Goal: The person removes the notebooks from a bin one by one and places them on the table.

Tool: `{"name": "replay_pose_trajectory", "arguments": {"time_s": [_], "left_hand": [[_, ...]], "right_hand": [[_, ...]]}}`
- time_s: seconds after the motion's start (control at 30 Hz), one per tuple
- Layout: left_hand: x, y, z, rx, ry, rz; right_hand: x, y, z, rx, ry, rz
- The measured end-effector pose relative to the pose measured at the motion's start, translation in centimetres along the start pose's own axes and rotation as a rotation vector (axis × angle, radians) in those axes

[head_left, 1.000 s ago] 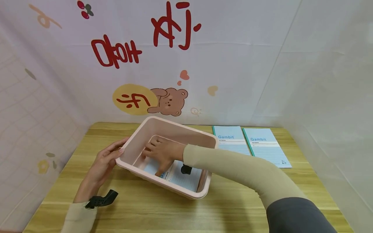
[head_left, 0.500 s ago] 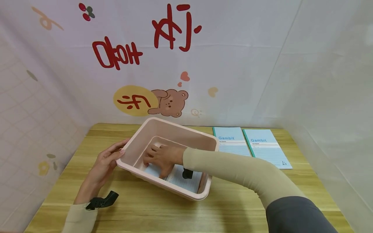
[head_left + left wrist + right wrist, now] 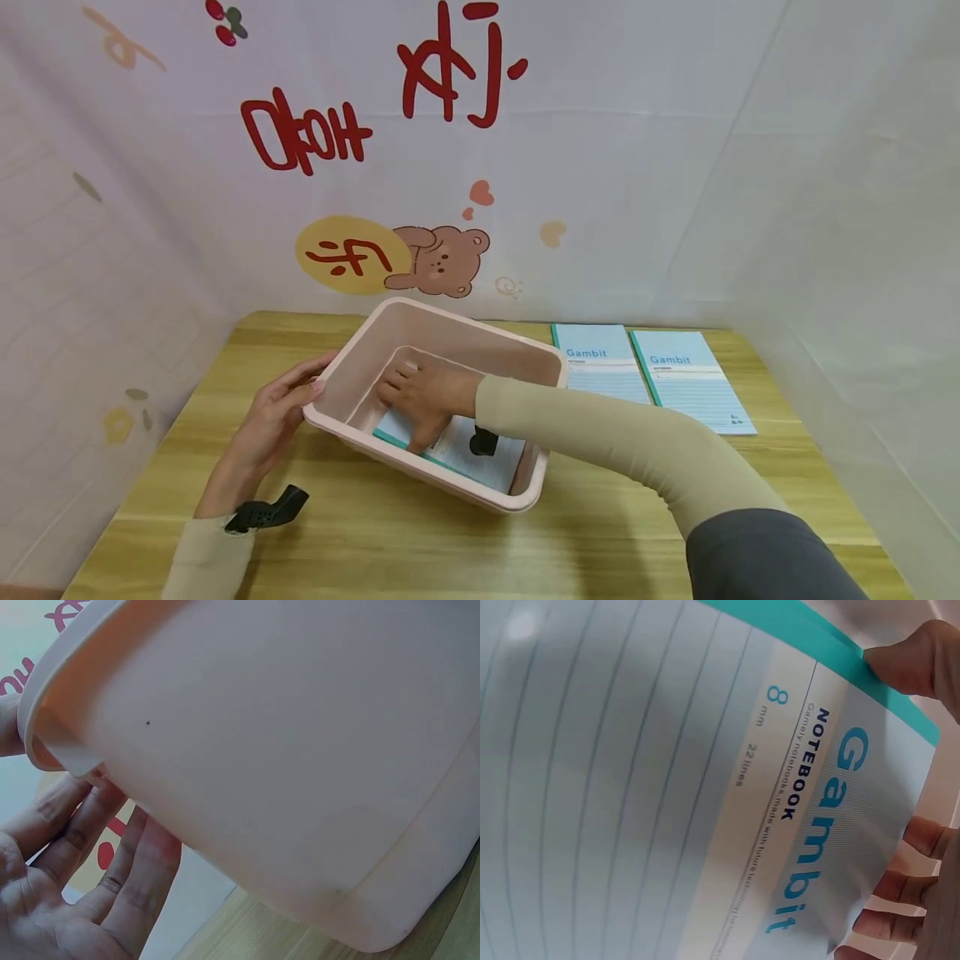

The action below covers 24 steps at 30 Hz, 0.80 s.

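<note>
A pale pink plastic bin sits turned at an angle on the wooden table. My left hand holds its left corner, thumb over the rim and fingers against the outer wall, as the left wrist view shows. Inside the bin is a light blue lined "Gambit" notebook with a green spine. Reaching in, my right hand grips this notebook across its width. In the right wrist view the thumb is on the green spine of the notebook, and the fingers curl at the opposite edge.
Two similar notebooks, one on the left and one on the right, lie side by side at the table's back right. A white printed cloth hangs behind the table and along both sides.
Inside the bin, the notebook's green spine has come into view along the front wall, beside my right thumb. My right fingers have shifted slightly. My left hand keeps its hold on the bin.
</note>
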State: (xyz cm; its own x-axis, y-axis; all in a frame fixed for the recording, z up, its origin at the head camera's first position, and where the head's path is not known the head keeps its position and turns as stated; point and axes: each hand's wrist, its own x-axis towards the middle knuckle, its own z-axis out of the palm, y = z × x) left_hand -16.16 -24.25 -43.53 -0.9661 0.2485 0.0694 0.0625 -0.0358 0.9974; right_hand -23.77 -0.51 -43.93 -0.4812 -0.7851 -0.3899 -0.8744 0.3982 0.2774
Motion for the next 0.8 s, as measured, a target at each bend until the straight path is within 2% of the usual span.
{"name": "replay_pose_trajectory", "arguments": {"time_s": [0.2, 0.33, 0.47, 0.57, 0.8], "left_hand": [[0.5, 0.3, -0.3, 0.020, 0.014, -0.003], [1.5, 0.9, -0.4, 0.009, 0.004, 0.007], [2.1, 1.3, -0.6, -0.015, 0.001, 0.019], [2.0, 1.2, -0.7, -0.039, -0.007, 0.018], [0.7, -0.4, -0.5, -0.074, -0.021, -0.023]], "right_hand": [[0.0, 0.7, -0.7, 0.036, 0.006, -0.014], [-0.1, 1.8, -1.3, 0.058, -0.013, 0.012], [-0.1, 2.6, -1.6, 0.043, 0.023, 0.010], [-0.1, 2.7, -1.6, 0.063, 0.048, -0.006], [0.1, 1.7, -0.1, 0.155, 0.017, -0.083]]}}
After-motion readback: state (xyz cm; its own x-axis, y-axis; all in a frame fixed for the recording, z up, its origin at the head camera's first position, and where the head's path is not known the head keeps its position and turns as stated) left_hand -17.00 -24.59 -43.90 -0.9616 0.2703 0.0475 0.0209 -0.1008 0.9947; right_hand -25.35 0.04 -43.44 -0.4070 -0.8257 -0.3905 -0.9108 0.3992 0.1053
